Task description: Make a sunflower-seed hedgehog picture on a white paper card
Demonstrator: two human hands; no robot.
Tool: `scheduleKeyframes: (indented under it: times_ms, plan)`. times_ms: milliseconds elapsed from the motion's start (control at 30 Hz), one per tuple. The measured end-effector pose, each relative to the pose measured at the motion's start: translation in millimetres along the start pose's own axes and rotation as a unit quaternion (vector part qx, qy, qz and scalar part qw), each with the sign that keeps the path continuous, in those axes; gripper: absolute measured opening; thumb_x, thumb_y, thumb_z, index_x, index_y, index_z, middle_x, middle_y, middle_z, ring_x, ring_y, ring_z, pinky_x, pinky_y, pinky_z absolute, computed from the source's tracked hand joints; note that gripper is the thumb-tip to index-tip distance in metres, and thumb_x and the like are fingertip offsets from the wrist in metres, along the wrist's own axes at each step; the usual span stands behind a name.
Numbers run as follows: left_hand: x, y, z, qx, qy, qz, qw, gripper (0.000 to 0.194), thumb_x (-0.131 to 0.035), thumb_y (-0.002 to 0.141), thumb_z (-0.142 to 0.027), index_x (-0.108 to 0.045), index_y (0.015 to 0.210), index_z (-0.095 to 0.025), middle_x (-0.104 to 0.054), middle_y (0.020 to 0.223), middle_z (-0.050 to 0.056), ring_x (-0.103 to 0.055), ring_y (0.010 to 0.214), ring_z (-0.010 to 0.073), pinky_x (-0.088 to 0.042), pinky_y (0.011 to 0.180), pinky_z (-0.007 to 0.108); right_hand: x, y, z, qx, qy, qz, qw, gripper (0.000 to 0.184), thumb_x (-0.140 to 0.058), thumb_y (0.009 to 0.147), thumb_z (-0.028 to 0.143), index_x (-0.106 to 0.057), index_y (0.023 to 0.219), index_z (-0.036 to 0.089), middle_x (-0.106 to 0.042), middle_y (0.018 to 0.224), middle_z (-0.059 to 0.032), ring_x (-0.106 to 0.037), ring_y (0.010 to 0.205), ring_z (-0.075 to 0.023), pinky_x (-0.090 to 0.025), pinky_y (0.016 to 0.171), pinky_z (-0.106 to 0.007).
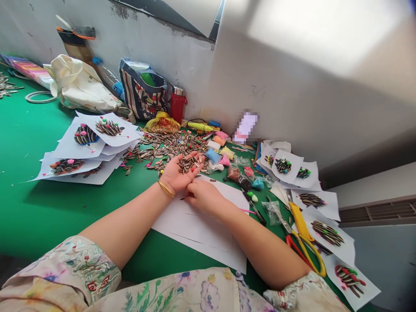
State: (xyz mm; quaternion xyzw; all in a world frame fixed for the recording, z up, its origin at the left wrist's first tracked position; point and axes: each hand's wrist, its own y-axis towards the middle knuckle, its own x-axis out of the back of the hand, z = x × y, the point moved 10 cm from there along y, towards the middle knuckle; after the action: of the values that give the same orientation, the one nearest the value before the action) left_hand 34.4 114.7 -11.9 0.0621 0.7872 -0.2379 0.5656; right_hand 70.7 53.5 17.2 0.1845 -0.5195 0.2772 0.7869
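My left hand [177, 175] is turned palm up, with a small heap of striped sunflower seeds [190, 164] in its cupped palm. A gold bangle [166, 189] circles that wrist. Just below, my right hand [203, 197] is closed, with its fingertips over the white paper [201, 229] and its knuckles close against the left hand. A small dark seed [183, 198] shows at the right fingertips; the fingers partly hide it. Beyond my left hand, a wide pile of loose sunflower seeds [162, 145] spreads over the green table.
Sheets with seed-and-clay hedgehogs lie in a left stack [78, 145] and a right row [325, 232]. Bags of coloured clay [212, 156], scissors [307, 247], a yellow cutter [300, 221] and a black pen [255, 208] lie to the right. A red flask [177, 105] and striped bag [144, 93] stand behind.
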Motion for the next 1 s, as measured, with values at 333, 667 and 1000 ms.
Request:
scheduleKeyframes:
  times_ms: [333,667,1000]
  plan:
    - [-0.3,-1.0,13.1,0.027,-0.014,0.012,0.999,0.046,-0.036,0.1,-0.033,-0.055,0.135,-0.01,-0.067,0.125,0.018,-0.065,0.118,0.0304,-0.056,0.097,0.047,55.8,-23.1,-72.0,-0.164,-0.085,-0.016,0.983,0.009,-0.061,0.088,0.019,-0.069,0.085,0.021,-0.071,0.092,-0.0044,-0.061,0.081,-0.0196,-0.032,0.061,-0.028]
    - [-3.4,-5.3,28.3,0.066,0.011,0.019,0.998,0.044,-0.035,0.1,-0.032,-0.059,0.129,-0.011,-0.072,0.107,0.016,-0.071,0.089,0.0235,-0.06,0.075,0.035,82.3,-15.7,-45.2,-0.083,-0.025,-0.206,0.975,0.006,-0.06,0.093,0.022,-0.066,0.091,0.021,-0.067,0.092,-0.0042,-0.058,0.089,-0.0196,-0.041,0.076,-0.029]
    - [-2.7,-3.4,36.1,0.081,-0.023,0.011,0.996,0.044,-0.035,0.099,-0.027,-0.059,0.131,-0.008,-0.073,0.088,0.011,-0.067,0.068,0.0171,-0.053,0.055,0.025,67.7,3.7,-45.7,-0.11,0.041,-0.169,0.979,0.004,-0.065,0.087,0.023,-0.067,0.084,0.02,-0.06,0.091,-0.0027,-0.056,0.084,-0.0177,-0.042,0.073,-0.03]
